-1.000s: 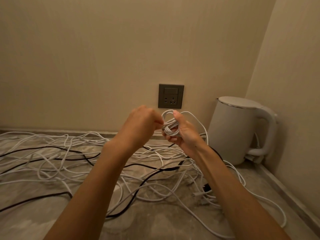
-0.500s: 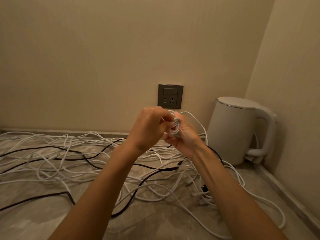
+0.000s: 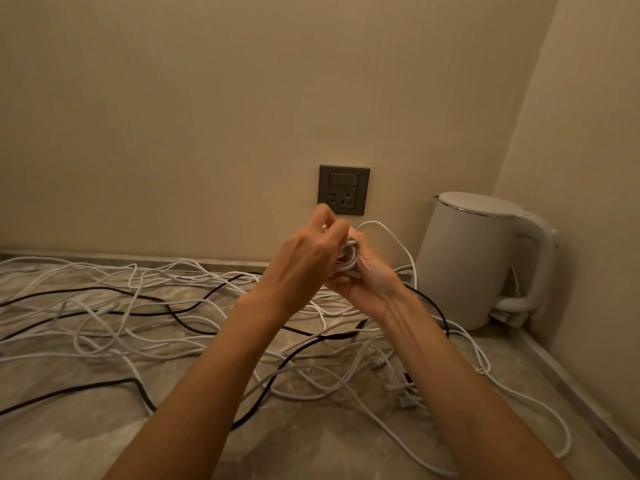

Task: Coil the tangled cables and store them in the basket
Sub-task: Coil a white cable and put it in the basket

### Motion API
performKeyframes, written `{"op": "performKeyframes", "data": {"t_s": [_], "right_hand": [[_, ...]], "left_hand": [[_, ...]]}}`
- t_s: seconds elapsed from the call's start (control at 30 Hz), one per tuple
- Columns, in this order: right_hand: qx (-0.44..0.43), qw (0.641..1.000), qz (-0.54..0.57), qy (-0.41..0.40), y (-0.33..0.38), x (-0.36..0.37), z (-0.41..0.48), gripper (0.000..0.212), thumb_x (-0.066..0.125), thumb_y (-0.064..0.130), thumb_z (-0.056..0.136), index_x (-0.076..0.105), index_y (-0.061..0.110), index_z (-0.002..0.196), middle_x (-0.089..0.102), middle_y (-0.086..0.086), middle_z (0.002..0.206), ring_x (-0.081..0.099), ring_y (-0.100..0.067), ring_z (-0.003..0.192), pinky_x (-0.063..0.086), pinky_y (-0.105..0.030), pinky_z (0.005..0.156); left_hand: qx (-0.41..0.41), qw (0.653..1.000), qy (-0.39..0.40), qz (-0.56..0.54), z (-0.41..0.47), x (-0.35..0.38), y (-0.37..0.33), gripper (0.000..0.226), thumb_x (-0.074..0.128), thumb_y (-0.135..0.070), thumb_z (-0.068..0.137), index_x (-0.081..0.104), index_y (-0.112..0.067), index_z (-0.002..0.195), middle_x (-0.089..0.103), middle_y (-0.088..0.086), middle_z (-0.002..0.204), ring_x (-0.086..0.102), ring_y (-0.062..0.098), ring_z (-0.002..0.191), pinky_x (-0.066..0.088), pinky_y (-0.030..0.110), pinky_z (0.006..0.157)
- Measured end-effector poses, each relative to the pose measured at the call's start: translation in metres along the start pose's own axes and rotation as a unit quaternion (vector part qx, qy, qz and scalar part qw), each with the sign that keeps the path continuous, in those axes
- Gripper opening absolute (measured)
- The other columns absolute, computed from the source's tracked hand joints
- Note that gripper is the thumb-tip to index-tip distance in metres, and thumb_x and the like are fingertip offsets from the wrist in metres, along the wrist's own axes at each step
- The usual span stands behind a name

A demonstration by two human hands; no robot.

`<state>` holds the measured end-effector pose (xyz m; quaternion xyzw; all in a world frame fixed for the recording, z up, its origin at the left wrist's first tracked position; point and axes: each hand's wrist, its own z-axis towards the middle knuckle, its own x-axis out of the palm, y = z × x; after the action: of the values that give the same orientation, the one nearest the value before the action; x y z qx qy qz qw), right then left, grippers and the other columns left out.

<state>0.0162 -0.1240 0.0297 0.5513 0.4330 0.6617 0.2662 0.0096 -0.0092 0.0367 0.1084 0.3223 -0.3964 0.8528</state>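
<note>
We see a counter (image 3: 86, 445) of grey stone, smooth and dully polished. The white cables (image 3: 346, 261) and black cables (image 3: 69, 395) wear smooth plastic sheaths. The kettle (image 3: 464, 265) is matt white plastic with a shiny metal lid rim; the socket (image 3: 344, 189) is satin grey, the wall (image 3: 173, 116) matt.

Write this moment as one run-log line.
stage: coiling | left hand: pinching white coil | right hand: holding same coil | tangled cables: on counter | basket: unseen
</note>
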Motion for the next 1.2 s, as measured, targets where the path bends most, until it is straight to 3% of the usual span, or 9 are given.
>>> {"op": "performKeyframes", "data": {"t_s": [0.2,0.3,0.37,0.6,0.73,0.83,0.93,1.1,1.2], "right_hand": [[-0.005,1.0,-0.023,-0.008,-0.002,0.001,0.0,0.036,0.035,0.038,0.099,0.056,0.013,0.083,0.054,0.0,0.06,0.043,-0.006,0.048,0.03,-0.016,0.042],[-0.006,0.999,-0.041,-0.011,-0.003,0.001,0.001,0.036,0.034,0.038,0.1,0.057,0.014,0.085,0.056,0.001,0.061,0.044,-0.007,0.05,0.03,-0.017,0.043],[-0.003,0.999,-0.05,-0.015,-0.003,0.001,0.001,0.037,0.033,0.038,0.1,0.056,0.015,0.082,0.056,0.002,0.057,0.045,-0.006,0.047,0.031,-0.017,0.042],[0.028,0.995,-0.084,-0.053,-0.007,0.002,0.003,0.042,0.034,0.039,0.1,0.054,0.013,0.075,0.05,0.001,0.049,0.044,-0.006,0.041,0.036,-0.018,0.038],[0.04,0.992,-0.106,-0.056,-0.009,0.003,0.003,0.042,0.034,0.04,0.1,0.052,0.015,0.072,0.048,0.002,0.047,0.042,-0.007,0.041,0.031,-0.02,0.047],[0.048,0.991,-0.106,-0.06,-0.01,0.002,0.005,0.044,0.032,0.038,0.101,0.049,0.015,0.067,0.045,0.002,0.045,0.041,-0.008,0.038,0.026,-0.021,0.047],[0.069,0.991,-0.097,-0.053,-0.011,0.0,0.007,0.046,0.029,0.037,0.102,0.046,0.014,0.066,0.044,0.0,0.044,0.042,-0.01,0.035,0.027,-0.017,0.037],[0.117,0.989,-0.082,-0.029,-0.013,-0.006,0.009,0.05,0.031,0.039,0.101,0.049,0.012,0.063,0.049,-0.002,0.048,0.044,-0.01,0.041,0.024,-0.014,0.036],[0.128,0.988,-0.085,-0.021,-0.012,-0.009,0.009,0.05,0.03,0.041,0.101,0.051,0.012,0.067,0.05,-0.003,0.052,0.043,-0.011,0.049,0.024,-0.014,0.037]], "left_hand": [[-0.057,0.997,-0.04,-0.033,-0.002,0.004,0.003,0.022,0.069,0.005,0.071,0.054,0.003,0.087,0.053,0.018,0.085,0.047,0.016,0.06,0.04,0.013,0.055],[-0.075,0.996,-0.038,-0.01,-0.004,0.008,0.004,0.017,0.069,0.001,0.072,0.058,0.003,0.085,0.056,0.017,0.084,0.057,0.026,0.059,0.053,0.03,0.054],[-0.076,0.996,-0.037,0.029,-0.004,0.008,0.005,0.014,0.069,-0.002,0.071,0.059,0.0,0.081,0.057,0.016,0.079,0.057,0.029,0.056,0.052,0.035,0.048],[-0.064,0.997,-0.027,0.04,-0.005,0.009,0.009,0.012,0.072,-0.001,0.067,0.063,0.001,0.075,0.053,0.014,0.062,0.047,0.022,0.044,0.038,0.023,0.044],[-0.08,0.996,-0.018,0.04,-0.007,0.011,0.011,0.013,0.073,0.003,0.065,0.064,0.002,0.074,0.052,0.013,0.061,0.038,0.015,0.048,0.036,0.022,0.046],[-0.088,0.995,0.018,0.035,-0.006,0.008,0.009,0.011,0.07,-0.003,0.074,0.065,0.004,0.08,0.046,0.009,0.066,0.04,0.017,0.054,0.034,0.022,0.05],[-0.096,0.992,0.067,0.042,-0.004,0.006,0.012,0.016,0.062,-0.014,0.086,0.066,0.0,0.09,0.042,0.005,0.077,0.042,0.016,0.065,0.025,0.014,0.053],[-0.117,0.981,0.149,0.031,-0.003,0.005,0.019,0.018,0.057,-0.021,0.089,0.061,-0.004,0.094,0.045,0.006,0.09,0.05,0.022,0.078,0.044,0.029,0.067],[-0.102,0.982,0.16,0.021,-0.002,0.003,0.02,0.017,0.057,-0.019,0.089,0.059,-0.003,0.093,0.045,0.006,0.101,0.052,0.019,0.077,0.048,0.028,0.071]]}}
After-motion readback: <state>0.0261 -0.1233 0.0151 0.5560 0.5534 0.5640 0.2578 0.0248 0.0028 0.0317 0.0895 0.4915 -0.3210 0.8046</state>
